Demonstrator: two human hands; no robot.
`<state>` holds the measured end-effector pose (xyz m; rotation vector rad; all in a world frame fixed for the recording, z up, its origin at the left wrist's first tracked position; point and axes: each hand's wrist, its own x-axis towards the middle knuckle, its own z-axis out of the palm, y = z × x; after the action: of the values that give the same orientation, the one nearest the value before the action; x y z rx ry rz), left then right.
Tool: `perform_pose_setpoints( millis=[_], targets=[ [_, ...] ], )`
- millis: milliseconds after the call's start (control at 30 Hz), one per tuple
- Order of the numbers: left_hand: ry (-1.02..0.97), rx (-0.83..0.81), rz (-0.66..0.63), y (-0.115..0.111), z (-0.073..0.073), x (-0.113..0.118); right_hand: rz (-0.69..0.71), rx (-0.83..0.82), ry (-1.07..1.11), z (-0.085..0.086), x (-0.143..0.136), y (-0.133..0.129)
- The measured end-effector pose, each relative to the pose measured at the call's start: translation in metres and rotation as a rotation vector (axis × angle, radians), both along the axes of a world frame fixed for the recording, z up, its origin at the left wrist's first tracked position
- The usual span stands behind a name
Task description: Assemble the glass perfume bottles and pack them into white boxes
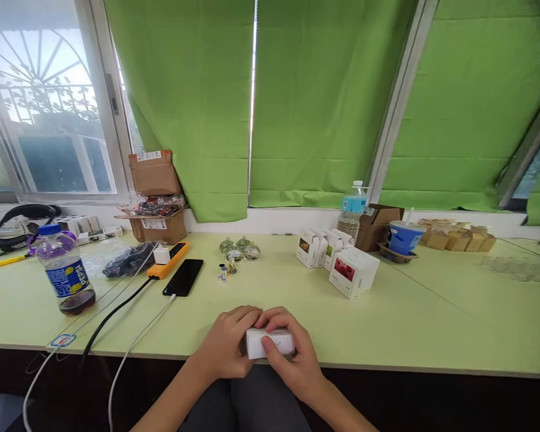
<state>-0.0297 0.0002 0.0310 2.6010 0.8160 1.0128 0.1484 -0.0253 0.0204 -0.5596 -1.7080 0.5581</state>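
Note:
A small white cardboard box (256,344) is held between both hands at the table's front edge, above my lap. My left hand (229,342) is closed around its left side, with the fingers over the far side. From the right, my right hand (292,348) grips the box, its thumb lying on the near face and its fingers curled over the top. Part of the box is hidden by the fingers. Beyond the hands, several small white printed boxes (355,273) stand on the table.
Several round glass jars (239,247) and small metallic pieces (224,273) lie mid-table. Left are a phone (183,278), an orange power strip (173,260), cables and a Pepsi bottle (67,276). Behind right stand a water bottle (351,207), a blue cup (404,237) and kraft boxes (454,237).

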Motion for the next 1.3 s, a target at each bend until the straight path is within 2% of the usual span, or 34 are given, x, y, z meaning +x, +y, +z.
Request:
perform_pose_setpoints(
  millis=[100, 233, 467, 600, 700, 833, 933, 1000, 1067, 1167, 1233, 1300],
  targets=[
    [0.016, 0.017, -0.012, 0.000, -0.001, 0.001, -0.029, 0.059, -0.012, -0.008, 0.000, 0.001],
    [0.025, 0.003, 0.004, -0.001, 0.000, 0.001, -0.042, 0.043, 0.006, -0.009, -0.001, 0.000],
    [-0.003, -0.091, 0.055, 0.000, 0.002, 0.000, 0.006, -0.161, 0.078, 0.007, -0.003, 0.002],
    [-0.099, -0.194, 0.087, -0.001, 0.006, 0.002, -0.013, -0.240, 0.047, 0.015, -0.001, 0.009],
    [-0.208, -0.302, 0.110, -0.001, 0.010, 0.004, -0.077, -0.216, -0.030, 0.016, 0.006, 0.016],
    [-0.321, -0.435, 0.082, 0.003, 0.009, 0.007, -0.100, -0.104, -0.280, 0.017, 0.024, 0.021],
    [-0.375, -0.454, 0.113, 0.011, 0.000, 0.007, -0.291, -0.092, -0.372, 0.019, 0.039, 0.027],
    [-0.388, -0.452, 0.177, 0.016, -0.007, 0.006, -0.510, -0.097, -0.409, 0.019, 0.052, 0.036],
    [-0.376, -0.455, 0.197, 0.020, -0.012, 0.005, -0.730, -0.034, -0.454, 0.017, 0.070, 0.049],
    [-0.324, -0.438, 0.208, 0.019, -0.014, 0.004, -1.114, 0.113, -0.551, 0.015, 0.102, 0.066],
    [-0.273, -0.418, 0.226, 0.016, -0.012, 0.004, -1.297, 0.148, -0.584, 0.014, 0.122, 0.073],
    [-0.223, -0.403, 0.237, 0.013, -0.011, 0.005, -1.423, 0.168, -0.596, 0.014, 0.139, 0.076]
  ],
)
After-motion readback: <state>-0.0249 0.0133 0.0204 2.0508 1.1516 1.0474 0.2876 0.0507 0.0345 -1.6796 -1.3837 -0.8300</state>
